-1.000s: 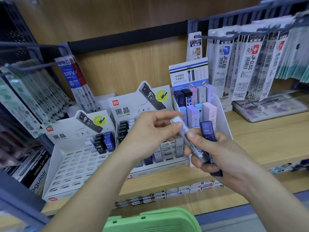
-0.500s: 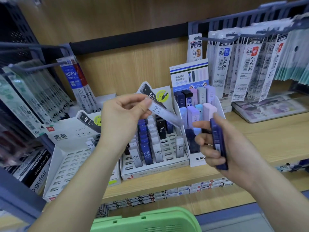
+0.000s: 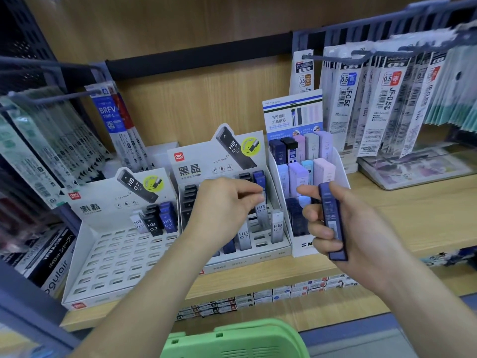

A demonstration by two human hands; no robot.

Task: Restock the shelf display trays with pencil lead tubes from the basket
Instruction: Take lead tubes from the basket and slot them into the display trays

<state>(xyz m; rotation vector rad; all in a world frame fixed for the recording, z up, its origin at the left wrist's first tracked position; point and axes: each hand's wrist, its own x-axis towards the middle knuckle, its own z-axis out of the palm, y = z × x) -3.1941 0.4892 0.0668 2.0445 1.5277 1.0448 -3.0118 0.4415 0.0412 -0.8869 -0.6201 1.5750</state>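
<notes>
Placement of stock in the middle tray (image 3: pixel 258 260), head view. Left grip (image 3: pixel 227 205) is closed on a pale tube (image 3: pixel 260 210), pinching its top between thumb and fingertips. The tube stands near upright in the right-hand columns of that tray, among the standing tubes (image 3: pixel 277 228). Whether its foot is seated in a slot cannot be told, since its neighbours hide it. Right grip (image 3: pixel 343 228) is closed around a navy tube (image 3: pixel 332 223), held roughly upright in front of the pastel tray (image 3: pixel 299 248) and clear of every slot. Change: a second ago both tubes lay together in the right grip, with the left grip touching the pale one. Half a second ago the left grip held it tilted above the tray, and now it is down at slot level. The handover is therefore done and the insertion is probably in its last part, with a short push and release remaining. The navy tube is likely next; blue tubes (image 3: pixel 167 222) stand in the left tray (image 3: pixel 116 254), most of whose slots are open. Green basket (image 3: pixel 232 339) sits at the lower edge, below the shelf (image 3: pixel 413 215). Its contents are out of view, so the stock left cannot be judged.
</notes>
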